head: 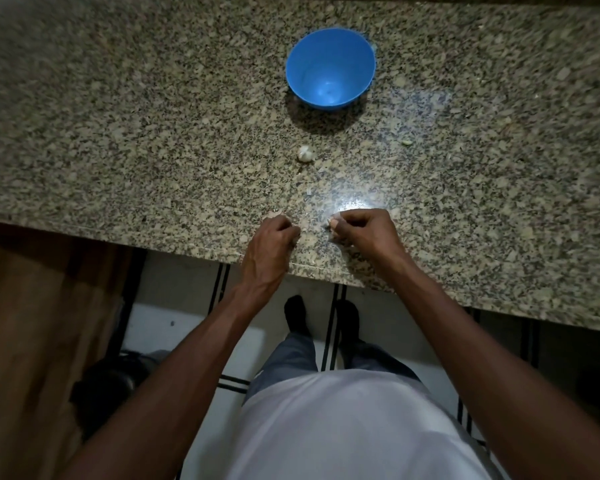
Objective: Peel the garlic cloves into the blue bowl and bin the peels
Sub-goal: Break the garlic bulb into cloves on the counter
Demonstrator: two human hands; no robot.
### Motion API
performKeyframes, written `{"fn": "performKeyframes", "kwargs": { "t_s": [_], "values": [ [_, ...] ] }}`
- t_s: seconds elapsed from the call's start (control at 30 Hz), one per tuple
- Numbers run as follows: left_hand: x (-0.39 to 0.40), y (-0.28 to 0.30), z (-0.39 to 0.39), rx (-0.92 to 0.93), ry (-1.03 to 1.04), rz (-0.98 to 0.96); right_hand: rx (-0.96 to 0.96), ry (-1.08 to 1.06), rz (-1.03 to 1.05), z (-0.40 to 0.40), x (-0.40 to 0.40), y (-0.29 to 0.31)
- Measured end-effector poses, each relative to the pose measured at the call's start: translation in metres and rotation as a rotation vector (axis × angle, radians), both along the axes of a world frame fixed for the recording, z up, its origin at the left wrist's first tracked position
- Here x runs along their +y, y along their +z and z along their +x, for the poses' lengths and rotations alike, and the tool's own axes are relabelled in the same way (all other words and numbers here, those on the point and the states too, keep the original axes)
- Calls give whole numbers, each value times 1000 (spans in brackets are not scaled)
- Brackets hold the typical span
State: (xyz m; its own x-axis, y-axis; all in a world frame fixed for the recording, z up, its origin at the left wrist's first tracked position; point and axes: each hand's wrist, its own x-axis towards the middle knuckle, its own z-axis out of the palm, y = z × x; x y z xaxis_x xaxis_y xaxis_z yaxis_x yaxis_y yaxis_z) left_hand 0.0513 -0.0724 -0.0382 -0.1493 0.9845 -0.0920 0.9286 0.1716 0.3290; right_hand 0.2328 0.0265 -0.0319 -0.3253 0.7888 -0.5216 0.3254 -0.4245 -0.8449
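The blue bowl (330, 46) stands on the granite counter (153, 133), far of centre, and looks empty. A small white garlic piece (305, 154) lies between the bowl and my hands. My right hand (364, 232) is near the counter's front edge, its fingertips pinched on a pale garlic clove (333, 223). My left hand (272, 240) is a short gap to its left, with fingers curled shut. I see nothing in it. Tiny peel scraps (309, 192) lie just beyond the hands.
A small pale bit (407, 142) lies right of the garlic piece. The counter's front edge runs diagonally under my wrists. Below it are white floor tiles, my feet, a wooden panel (32, 323) at left and a dark round object (108, 386) on the floor.
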Motion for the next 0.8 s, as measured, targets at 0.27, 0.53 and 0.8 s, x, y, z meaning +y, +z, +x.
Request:
{"fn": "performKeyframes", "kwargs": {
  "t_s": [0.27,0.53,0.8],
  "values": [
    [3,-8,19,14,106,3,-15,50,7,-6,-6,-4],
    [21,8,8,-376,497,141,-100,146,192,-13,26,7],
    [46,13,-24,-368,552,185,-307,637,806,-76,71,15]
  ]
}}
